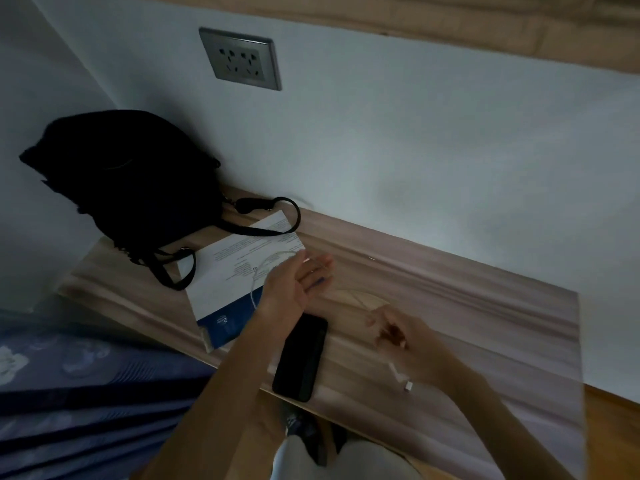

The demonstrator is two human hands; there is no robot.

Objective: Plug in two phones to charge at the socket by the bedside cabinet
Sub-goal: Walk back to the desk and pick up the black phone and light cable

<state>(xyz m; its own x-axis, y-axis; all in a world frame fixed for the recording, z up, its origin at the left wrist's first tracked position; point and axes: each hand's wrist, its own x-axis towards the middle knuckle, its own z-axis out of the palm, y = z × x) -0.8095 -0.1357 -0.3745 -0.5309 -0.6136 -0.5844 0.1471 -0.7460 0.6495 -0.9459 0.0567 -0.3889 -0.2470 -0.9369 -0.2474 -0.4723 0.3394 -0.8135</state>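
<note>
Down we look at the cabinet [467, 327], and both our hands are over the wood. Our left hand [294, 280] sits mid-frame, released, fingers stretched out flat at the corner of a white box [225, 271], where a white loop [258, 289] of wire lies just beside the wrist. Our right hand [394, 332], blurred, is right of centre with fingers curled, grasping a white cable [394, 370], and its connector [408, 386] dangles below the hand. Whether loop and cable are one wire, we cannot tell. A black phone [301, 355] lies flat at the cabinet's front edge, lower centre, just under our left forearm. The socket [240, 58] is on the wall at upper left, well apart from both hands. A black bag [121, 174] slumps at left.
</note>
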